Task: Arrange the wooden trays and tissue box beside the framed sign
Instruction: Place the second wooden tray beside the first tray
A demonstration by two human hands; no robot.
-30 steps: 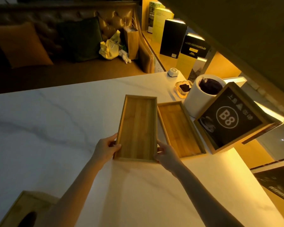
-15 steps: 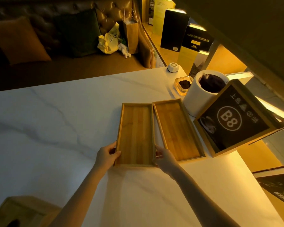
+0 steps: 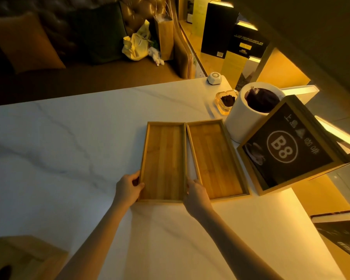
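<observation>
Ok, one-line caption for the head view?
Both hands, left and right, grip the left tray beside the right tray, near the sign.

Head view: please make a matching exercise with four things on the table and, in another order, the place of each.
Things:
1. left tray
2. right tray
3. tissue box
4. framed sign

Places:
A. near left corner of the table
B. held at its near end by both hands
C. leaning in front of the white cylinder
D. lying between the other tray and the sign

Pairs: 1-B, 2-D, 3-A, 4-C
</observation>
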